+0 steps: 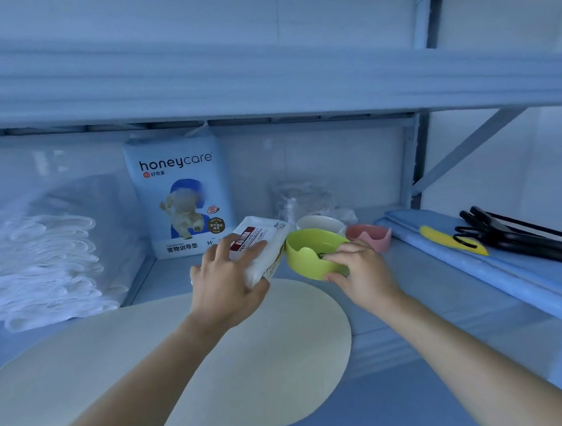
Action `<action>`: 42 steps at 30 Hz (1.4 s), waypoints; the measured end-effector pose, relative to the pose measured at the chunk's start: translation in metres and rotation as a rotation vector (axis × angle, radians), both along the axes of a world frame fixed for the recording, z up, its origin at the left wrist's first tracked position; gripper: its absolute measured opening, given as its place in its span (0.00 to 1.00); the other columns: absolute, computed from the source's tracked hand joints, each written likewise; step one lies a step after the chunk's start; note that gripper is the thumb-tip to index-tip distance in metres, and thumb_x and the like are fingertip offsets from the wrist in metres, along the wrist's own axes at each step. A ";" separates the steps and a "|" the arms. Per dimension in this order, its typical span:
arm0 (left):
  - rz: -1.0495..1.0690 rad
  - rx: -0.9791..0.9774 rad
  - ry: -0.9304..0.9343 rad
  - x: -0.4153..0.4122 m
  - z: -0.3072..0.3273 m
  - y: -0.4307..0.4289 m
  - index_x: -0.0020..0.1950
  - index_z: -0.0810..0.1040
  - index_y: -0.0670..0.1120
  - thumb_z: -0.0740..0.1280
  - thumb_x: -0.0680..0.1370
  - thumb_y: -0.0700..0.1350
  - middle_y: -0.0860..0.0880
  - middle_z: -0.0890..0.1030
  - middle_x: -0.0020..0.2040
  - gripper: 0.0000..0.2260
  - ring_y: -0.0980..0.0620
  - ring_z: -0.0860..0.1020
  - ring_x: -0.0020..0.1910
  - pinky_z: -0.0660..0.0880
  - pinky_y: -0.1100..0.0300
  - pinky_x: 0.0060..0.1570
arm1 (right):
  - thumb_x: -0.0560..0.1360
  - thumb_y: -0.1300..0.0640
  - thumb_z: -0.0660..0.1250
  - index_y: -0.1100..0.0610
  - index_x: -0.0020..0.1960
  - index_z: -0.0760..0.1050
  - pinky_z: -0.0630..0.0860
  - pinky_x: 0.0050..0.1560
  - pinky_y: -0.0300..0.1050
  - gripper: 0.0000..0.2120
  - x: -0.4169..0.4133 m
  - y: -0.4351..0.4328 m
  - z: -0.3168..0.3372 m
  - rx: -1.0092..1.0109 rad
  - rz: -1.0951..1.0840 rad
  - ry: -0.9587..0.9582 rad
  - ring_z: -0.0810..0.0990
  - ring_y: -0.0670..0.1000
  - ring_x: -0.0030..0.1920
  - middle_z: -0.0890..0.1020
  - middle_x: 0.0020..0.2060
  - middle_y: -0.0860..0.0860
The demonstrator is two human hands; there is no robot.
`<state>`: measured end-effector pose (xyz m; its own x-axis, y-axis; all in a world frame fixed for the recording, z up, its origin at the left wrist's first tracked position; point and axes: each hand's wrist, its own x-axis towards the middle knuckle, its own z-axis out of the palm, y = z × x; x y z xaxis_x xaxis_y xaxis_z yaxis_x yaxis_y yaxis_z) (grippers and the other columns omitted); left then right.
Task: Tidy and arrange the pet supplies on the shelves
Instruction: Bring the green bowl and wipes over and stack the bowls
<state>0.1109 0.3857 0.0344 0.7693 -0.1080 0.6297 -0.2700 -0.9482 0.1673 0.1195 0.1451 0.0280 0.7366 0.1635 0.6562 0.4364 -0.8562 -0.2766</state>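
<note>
Both hands at work on the pale blue shelf (430, 281).
The left hand (229, 284) has its grip closed round a white wipes pack (262, 247), tilted just in front of the honeycare bag (178, 196) (likely to stand it alongside). The right hand (363, 273) grips the green bowl (310, 255) by its rim, near the white bowl (319, 223) and pink bowl (369, 236), probably to group them. A plain wall backs the shelf.

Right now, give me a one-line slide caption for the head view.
Left hand grips a white packet, right hand holds a green bowl, before a honeycare bag on the shelf.
</note>
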 end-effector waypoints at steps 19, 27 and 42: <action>0.101 -0.003 -0.169 0.079 0.036 -0.189 0.64 0.73 0.62 0.58 0.66 0.58 0.50 0.71 0.65 0.26 0.41 0.72 0.60 0.70 0.47 0.48 | 0.67 0.52 0.76 0.54 0.56 0.81 0.71 0.52 0.44 0.19 0.109 -0.191 0.060 -0.061 0.086 -0.009 0.76 0.55 0.55 0.82 0.51 0.51; 0.207 0.011 -0.133 0.099 0.038 -0.235 0.64 0.73 0.62 0.61 0.65 0.57 0.50 0.72 0.65 0.26 0.41 0.72 0.61 0.70 0.48 0.48 | 0.68 0.48 0.74 0.50 0.59 0.79 0.70 0.53 0.42 0.20 0.158 -0.222 0.060 -0.120 0.120 0.045 0.74 0.53 0.58 0.81 0.56 0.49; 0.242 0.044 -0.121 0.121 0.044 -0.235 0.63 0.74 0.62 0.61 0.66 0.56 0.52 0.73 0.64 0.25 0.43 0.72 0.61 0.71 0.48 0.51 | 0.72 0.51 0.71 0.50 0.63 0.76 0.67 0.63 0.42 0.20 0.207 -0.192 0.032 -0.237 0.138 0.268 0.70 0.53 0.65 0.77 0.63 0.52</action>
<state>0.2323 0.1506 0.0786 0.6957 0.0402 0.7172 -0.0506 -0.9932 0.1047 0.3263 -0.0473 0.0597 0.8375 0.3973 0.3751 0.4912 -0.8482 -0.1983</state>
